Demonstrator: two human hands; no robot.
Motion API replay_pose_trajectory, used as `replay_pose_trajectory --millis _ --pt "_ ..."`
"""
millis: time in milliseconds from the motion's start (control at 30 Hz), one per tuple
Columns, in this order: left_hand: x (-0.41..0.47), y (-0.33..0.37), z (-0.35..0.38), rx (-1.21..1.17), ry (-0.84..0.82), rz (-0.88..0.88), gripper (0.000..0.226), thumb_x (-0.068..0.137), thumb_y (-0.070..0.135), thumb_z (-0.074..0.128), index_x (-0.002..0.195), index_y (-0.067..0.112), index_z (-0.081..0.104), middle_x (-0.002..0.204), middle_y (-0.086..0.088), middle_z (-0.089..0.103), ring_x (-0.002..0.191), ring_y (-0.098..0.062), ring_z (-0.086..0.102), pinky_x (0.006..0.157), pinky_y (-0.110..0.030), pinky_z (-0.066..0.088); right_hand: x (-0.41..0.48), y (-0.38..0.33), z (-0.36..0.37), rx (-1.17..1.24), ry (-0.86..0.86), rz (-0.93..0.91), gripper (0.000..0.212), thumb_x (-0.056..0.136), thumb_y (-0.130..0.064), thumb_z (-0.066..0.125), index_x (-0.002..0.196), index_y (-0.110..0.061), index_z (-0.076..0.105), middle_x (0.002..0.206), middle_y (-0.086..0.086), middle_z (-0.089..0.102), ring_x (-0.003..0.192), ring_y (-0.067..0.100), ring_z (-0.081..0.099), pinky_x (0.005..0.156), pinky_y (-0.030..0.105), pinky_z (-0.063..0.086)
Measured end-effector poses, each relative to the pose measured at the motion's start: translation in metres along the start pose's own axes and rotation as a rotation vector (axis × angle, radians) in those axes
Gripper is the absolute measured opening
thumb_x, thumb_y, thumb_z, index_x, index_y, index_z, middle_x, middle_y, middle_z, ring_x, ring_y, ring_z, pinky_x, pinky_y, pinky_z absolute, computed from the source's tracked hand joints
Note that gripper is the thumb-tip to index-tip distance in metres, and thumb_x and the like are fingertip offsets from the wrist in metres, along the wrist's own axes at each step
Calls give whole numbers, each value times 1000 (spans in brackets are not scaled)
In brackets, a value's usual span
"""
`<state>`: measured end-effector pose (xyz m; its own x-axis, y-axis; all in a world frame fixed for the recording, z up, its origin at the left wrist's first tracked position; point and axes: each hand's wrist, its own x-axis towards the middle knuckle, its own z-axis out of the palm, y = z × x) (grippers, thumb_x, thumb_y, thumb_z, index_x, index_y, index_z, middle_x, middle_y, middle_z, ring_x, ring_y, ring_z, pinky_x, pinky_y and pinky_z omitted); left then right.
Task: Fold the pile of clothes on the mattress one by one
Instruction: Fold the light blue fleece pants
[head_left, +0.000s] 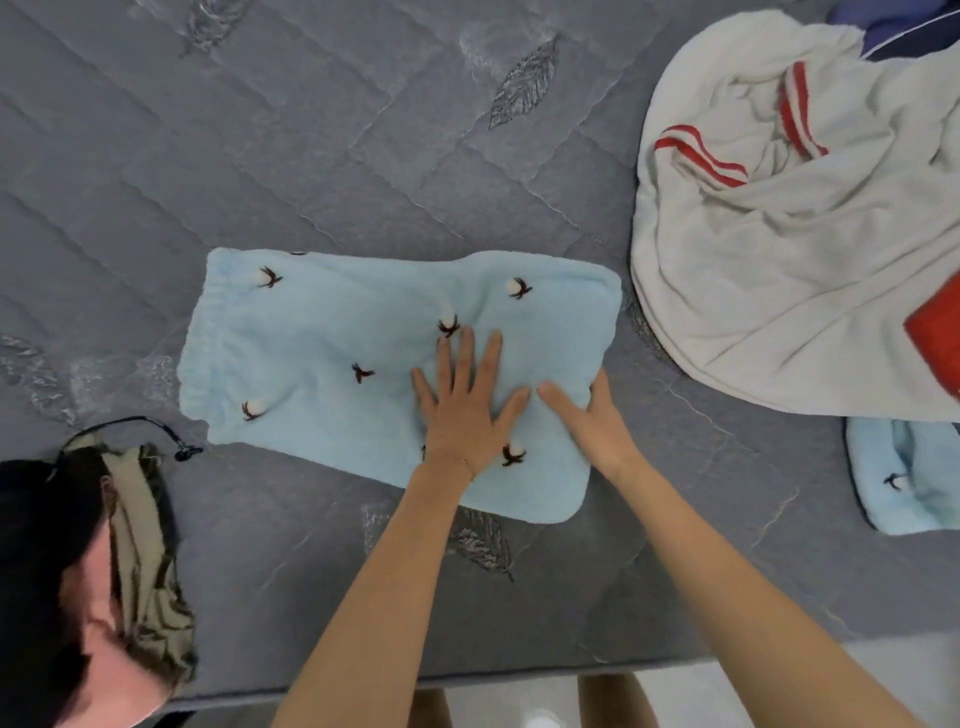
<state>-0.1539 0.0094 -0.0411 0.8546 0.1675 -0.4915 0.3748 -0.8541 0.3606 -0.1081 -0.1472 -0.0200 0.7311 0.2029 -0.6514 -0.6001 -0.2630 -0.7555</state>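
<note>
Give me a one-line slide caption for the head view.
Left hand presses on the light blue garment while the right hand grips its edge, on the grey mattress beside a white-and-red garment.

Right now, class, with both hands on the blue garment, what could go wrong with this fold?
1. The blue garment shows creases beside the flat left hand; folding now might trap them.
2. The right hand grips the garment's edge close to the white towel, so a wide swing could drag the towel.
3. The olive garment lies near the edge of the mattress and may slip off.
</note>
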Motion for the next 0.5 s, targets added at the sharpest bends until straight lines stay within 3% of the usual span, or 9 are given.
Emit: replay_pose_trajectory --millis 67,167,267,367,433,500 --pt "-5 -11 -13 -297 31 73 61 94 61 22 147 45 -3 161 7 -7 147 -13 -12 118 -50 -9 -1 -11 21 -17 39 -80 64 86 -29 70 140 -27 35 130 -15 54 117 2 55 99 32 48" --pt "-26 -33 -46 -752 133 69 47 98 48 37 144 37 31 154 8 29 143 -6 18 118 -35 19 -7 -40 55 -8 115 -182 64 87 -24 70 142 -27 38 135 -12 53 120 4 54 102 39 46" --pt "-53 -63 -85 -1022 68 19 45 95 53 41 137 39 40 140 23 43 133 4 33 111 -23 32 -18 -71 102 -26 127 -287 63 88 -20 68 143 -28 39 135 -18 52 121 0 52 103 34 45" --pt "-71 -102 -118 -1174 12 -4 48 90 54 39 136 40 40 136 29 46 127 8 42 106 -22 40 -29 -97 157 -79 92 -363 65 88 -20 68 143 -30 37 123 -37 50 111 -17 50 90 7 42" --pt "-79 -128 -136 -1207 21 -63 56 84 61 38 136 41 39 140 20 47 129 -1 45 104 -27 43 -37 -111 197 -115 24 -383 69 88 -21 69 147 -28 33 133 -26 50 114 -15 49 89 4 41" --pt "-83 -154 -154 -1268 54 -143 63 80 66 40 135 36 46 137 7 54 122 -9 53 93 -26 49 -45 -119 238 -169 -27 -415 72 90 -21 68 150 -23 29 147 -10 43 128 -4 42 103 11 37"
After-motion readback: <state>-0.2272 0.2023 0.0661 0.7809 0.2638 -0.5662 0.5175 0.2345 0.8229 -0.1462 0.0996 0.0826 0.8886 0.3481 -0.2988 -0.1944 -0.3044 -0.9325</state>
